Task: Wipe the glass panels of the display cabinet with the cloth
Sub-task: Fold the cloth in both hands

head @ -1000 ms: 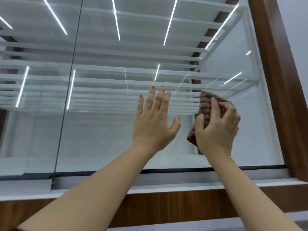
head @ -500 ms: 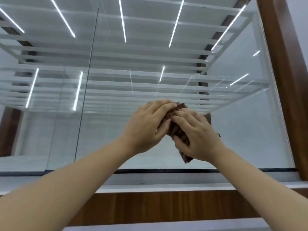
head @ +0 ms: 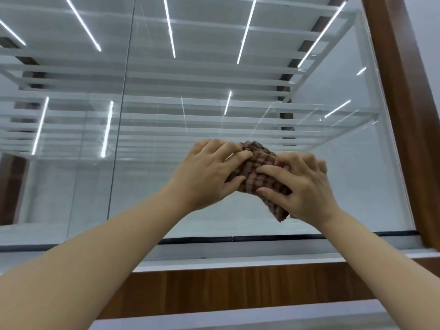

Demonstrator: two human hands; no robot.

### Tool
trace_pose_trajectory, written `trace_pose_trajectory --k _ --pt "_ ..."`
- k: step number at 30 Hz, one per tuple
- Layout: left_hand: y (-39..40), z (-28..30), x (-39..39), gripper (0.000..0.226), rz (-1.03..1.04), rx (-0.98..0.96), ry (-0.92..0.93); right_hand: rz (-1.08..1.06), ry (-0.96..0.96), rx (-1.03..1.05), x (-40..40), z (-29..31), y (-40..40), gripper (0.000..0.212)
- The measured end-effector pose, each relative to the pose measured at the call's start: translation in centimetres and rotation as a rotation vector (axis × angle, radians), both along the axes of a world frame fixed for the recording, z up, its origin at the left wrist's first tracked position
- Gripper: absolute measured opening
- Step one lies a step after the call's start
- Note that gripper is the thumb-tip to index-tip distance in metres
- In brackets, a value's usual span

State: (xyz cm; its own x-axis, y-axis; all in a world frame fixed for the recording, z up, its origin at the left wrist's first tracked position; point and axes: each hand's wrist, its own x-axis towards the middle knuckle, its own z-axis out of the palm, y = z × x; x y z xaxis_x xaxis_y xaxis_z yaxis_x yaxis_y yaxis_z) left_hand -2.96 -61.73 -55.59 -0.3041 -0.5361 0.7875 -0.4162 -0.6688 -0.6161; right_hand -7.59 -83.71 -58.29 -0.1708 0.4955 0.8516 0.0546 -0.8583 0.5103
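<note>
Fingers of left hand (head: 204, 172) & right hand (head: 302, 189) curl round checked cloth (head: 256, 172) — before glass panel (head: 238, 110).

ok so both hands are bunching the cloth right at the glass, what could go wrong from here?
1. The brown checked cloth is wadded between the left hand and right hand; wiping with it crumpled would likely touch little of the clear glass panel and leave streaks.
2. Bare fingers sit close to the pane and could leave fresh prints on it.
3. A corner hangs loose below the right hand's grip and might drag or slip.
</note>
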Motion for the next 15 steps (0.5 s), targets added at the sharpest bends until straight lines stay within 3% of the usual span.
trace_pose_trajectory --k 6,15 --pt "0.1 0.1 -0.5 0.049 0.012 -0.061 -0.012 0.206 0.137 0.196 -0.7 -0.7 -0.3 0.045" --pt "0.4 -0.4 0.3 0.036 -0.122 -0.102 -0.048 0.307 0.092 0.138 0.0 -2.1 -1.0 0.035"
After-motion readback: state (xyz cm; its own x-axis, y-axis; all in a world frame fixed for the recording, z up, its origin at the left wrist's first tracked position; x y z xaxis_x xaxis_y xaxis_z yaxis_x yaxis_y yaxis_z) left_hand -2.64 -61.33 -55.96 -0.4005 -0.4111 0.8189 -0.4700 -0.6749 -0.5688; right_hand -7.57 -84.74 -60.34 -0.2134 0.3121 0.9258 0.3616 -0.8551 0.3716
